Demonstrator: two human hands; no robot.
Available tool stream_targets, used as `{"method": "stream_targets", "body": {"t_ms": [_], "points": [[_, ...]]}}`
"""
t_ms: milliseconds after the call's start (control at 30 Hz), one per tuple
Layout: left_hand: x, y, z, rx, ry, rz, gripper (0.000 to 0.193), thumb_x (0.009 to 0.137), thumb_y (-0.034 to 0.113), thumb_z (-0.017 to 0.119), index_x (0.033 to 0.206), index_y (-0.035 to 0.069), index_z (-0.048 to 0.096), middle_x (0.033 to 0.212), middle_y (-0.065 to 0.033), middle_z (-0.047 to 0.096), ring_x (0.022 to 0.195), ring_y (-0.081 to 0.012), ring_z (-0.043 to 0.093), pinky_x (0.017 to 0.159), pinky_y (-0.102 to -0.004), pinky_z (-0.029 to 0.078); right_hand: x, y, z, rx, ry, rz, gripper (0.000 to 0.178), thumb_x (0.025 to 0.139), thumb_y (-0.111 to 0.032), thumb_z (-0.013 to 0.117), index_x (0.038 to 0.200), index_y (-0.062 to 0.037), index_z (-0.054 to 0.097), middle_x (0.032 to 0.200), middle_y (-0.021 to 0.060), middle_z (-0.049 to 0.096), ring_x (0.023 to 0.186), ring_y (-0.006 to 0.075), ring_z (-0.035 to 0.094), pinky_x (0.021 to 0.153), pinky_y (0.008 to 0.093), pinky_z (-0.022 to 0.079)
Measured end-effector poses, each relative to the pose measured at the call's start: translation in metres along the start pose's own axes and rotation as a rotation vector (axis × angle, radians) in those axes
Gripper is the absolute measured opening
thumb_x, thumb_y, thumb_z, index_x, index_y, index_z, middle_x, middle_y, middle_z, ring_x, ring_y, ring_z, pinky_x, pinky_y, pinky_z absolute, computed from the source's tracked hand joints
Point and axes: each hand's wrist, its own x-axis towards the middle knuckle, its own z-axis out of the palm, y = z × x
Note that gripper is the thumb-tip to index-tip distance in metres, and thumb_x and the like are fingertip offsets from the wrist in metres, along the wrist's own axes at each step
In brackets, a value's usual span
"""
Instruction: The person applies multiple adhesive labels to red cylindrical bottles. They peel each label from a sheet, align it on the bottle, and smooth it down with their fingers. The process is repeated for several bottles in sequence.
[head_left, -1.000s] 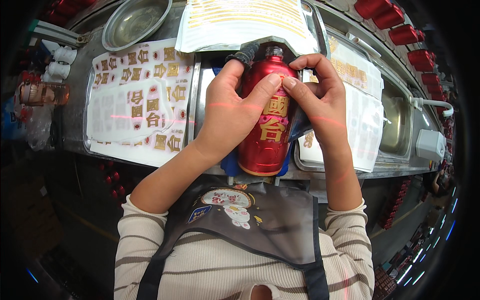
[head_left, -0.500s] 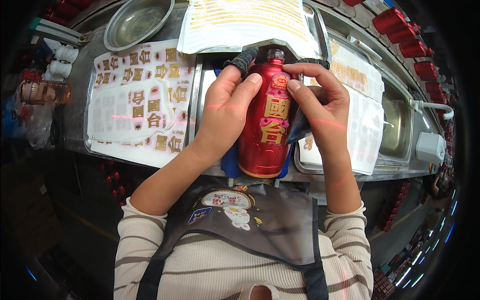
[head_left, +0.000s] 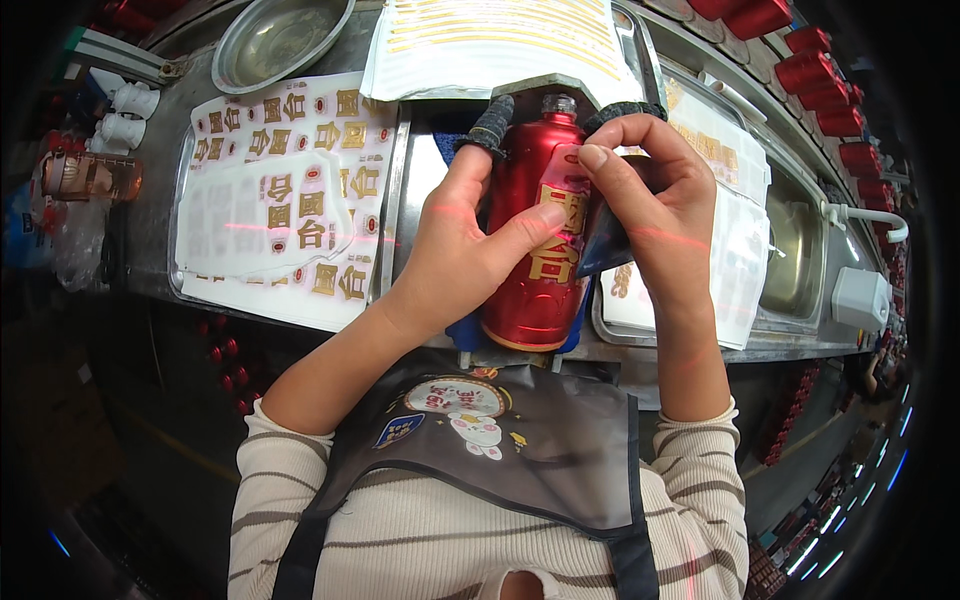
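A red metallic bottle (head_left: 520, 200) with a clear neck leans away from me at the counter's front edge, in a dark stand with blue padding. Large gold character stickers (head_left: 552, 262) and a pinkish patch run down its front. My left hand (head_left: 465, 225) is around the bottle's left side, thumb pressed on the upper gold character; its index finger wears a dark fabric finger cover. At the bottle's upper right, my right hand (head_left: 645, 190) is closed in a pinch beside the red emblem. What it pinches is hard to make out. A dark blue flat piece (head_left: 603, 245) shows below that hand.
Left of the bottle, printed sticker sheets (head_left: 270, 230) lie on a tray, with a metal bowl (head_left: 280, 45) behind. White sheets with gold lines (head_left: 490, 40) are at the back. More sheets (head_left: 735, 265) lie on the right, beside a sink (head_left: 795, 260). Red bottles (head_left: 805, 80) line the far right.
My left thumb has moved down from the bottle's shoulder onto the gold character. My right hand has shifted slightly right and up, its thumb now over the emblem's edge.
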Motion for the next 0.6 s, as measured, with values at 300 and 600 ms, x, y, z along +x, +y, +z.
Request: {"method": "stream_targets", "body": {"t_ms": [300,600], "points": [[-0.0003,0.0022,0.0041,0.004,0.02,0.044,0.04,0.089,0.014,0.076,0.118,-0.001,0.053,0.111,-0.0093,0.064,0.102,-0.0121,0.061,0.089,-0.0294,0.051,0.0049,0.0068,-0.0001,-0.018,0.0,0.007,0.01,0.088,-0.007,0.072,0.093,0.0012,0.067,0.089,-0.0003,0.065,0.072,0.001,0.057,0.064,0.016,0.045],[0.0021,0.0072,-0.0009,0.11,-0.068,-0.046,0.081,0.089,0.01,0.074,0.153,-0.004,0.027,0.144,-0.0188,0.047,0.132,-0.0228,0.049,0.112,-0.0365,0.038,0.0071,0.0081,-0.0002,-0.055,0.003,0.004,0.01,0.088,-0.007,0.071,0.093,0.0005,0.068,0.086,-0.0021,0.064,0.068,-0.001,0.053,0.061,0.0146,0.041]]}}
